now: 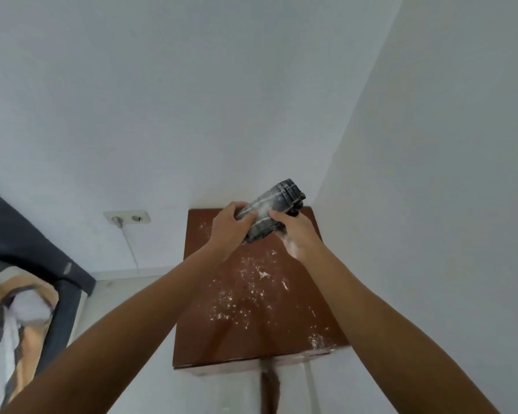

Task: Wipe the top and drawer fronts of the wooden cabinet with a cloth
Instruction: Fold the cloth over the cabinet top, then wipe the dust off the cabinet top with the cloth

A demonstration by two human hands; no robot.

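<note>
The wooden cabinet (pixel 251 333) stands in the room corner, seen from above, its reddish-brown top speckled with white powder and crumbs. A folded grey checked cloth (pixel 269 213) is held above the far part of the top. My left hand (pixel 229 228) grips its left end and my right hand (pixel 293 234) grips its right side; white dust clings to the right hand's edge. The cloth is off the surface. The drawer fronts are almost hidden below the front edge.
White walls close in behind and to the right of the cabinet. A wall socket (pixel 126 218) with a plugged white cable (pixel 130 246) is to the left. A bed with dark and patterned bedding (pixel 21 294) fills the lower left. Light floor lies between.
</note>
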